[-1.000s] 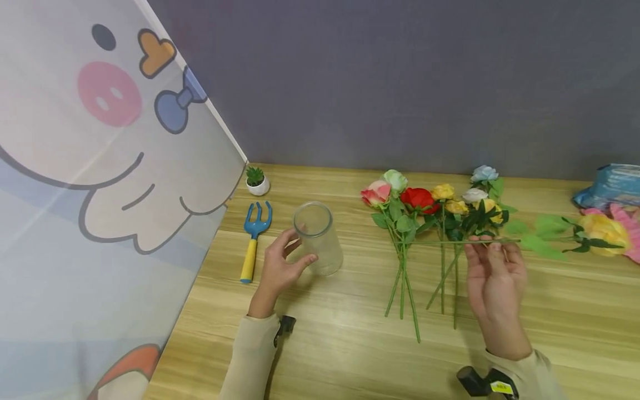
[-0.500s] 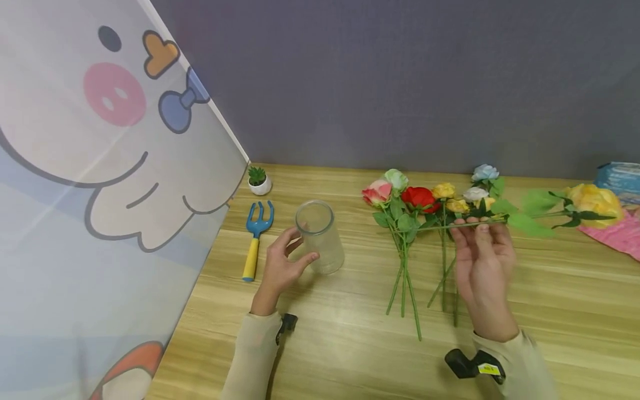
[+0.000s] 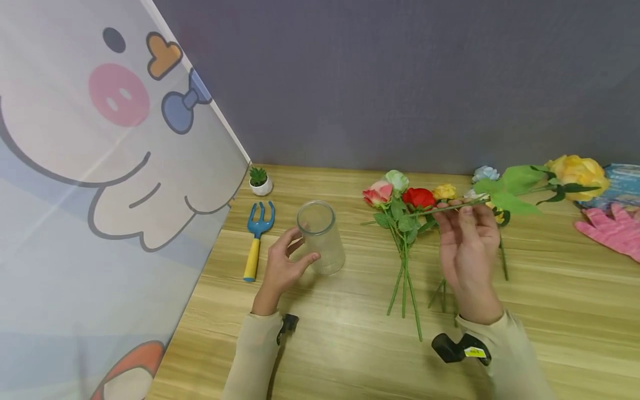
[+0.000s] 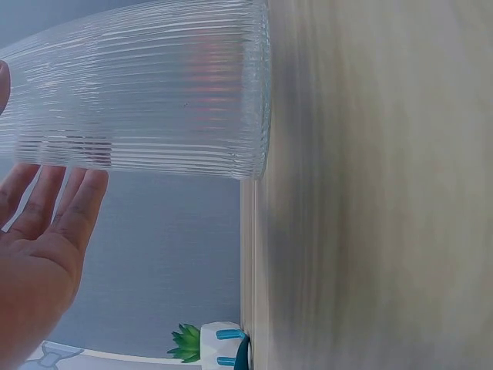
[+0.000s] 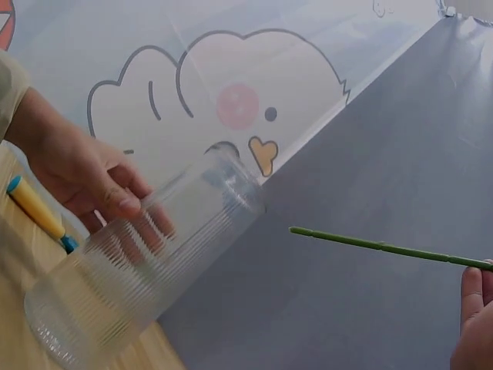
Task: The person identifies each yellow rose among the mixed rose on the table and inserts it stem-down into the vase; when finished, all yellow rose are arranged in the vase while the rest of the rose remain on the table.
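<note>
My left hand [image 3: 284,268] holds a clear ribbed glass vase [image 3: 327,253], with the thumb on the near side and the fingers round the far side. The vase stands upright on the table, mouth up. In the right wrist view its ribbed wall [image 5: 146,266] shows the fingers through it. My right hand [image 3: 470,258] pinches the green stem of a yellow artificial flower [image 3: 577,175] between thumb and fingertips. The bloom points right and the bare stem end [image 5: 331,237] points left towards the vase, apart from it. Its leaves [image 3: 517,189] pass over other flowers.
Several artificial flowers lie at the back, including a red rose [image 3: 419,198] and a pink one [image 3: 378,193]. Left of the vase lies a blue and yellow hand fork [image 3: 253,250], behind it a potted succulent [image 3: 260,182]. A pink glove [image 3: 612,230] and blue packet [image 3: 625,186] are right.
My right hand has moved left and farther from me with the yellow flower, whose bloom has risen and tilted up. The left hand stays at the vase.
</note>
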A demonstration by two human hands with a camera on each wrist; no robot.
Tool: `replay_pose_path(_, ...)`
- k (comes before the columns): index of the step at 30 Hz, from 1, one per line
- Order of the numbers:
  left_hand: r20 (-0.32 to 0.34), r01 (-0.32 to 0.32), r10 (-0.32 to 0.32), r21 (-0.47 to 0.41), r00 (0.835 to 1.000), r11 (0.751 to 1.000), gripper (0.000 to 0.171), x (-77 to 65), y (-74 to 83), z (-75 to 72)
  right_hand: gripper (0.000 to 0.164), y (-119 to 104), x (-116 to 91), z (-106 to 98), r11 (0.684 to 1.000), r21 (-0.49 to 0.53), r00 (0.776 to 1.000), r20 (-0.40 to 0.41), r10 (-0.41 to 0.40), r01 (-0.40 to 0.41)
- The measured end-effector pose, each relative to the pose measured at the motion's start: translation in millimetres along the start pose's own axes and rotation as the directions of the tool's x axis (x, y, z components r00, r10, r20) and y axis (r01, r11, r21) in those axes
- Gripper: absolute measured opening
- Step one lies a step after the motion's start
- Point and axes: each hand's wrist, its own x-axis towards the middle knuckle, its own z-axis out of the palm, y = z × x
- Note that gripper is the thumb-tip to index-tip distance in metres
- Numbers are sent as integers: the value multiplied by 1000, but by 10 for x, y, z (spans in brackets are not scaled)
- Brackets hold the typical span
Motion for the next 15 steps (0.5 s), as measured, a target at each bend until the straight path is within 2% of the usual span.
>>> replay_pose_path(15, -12, -7, 7, -8, 1000, 1000, 65, 5, -10, 10, 4, 141, 68, 185, 998, -12, 998, 25, 61, -60)
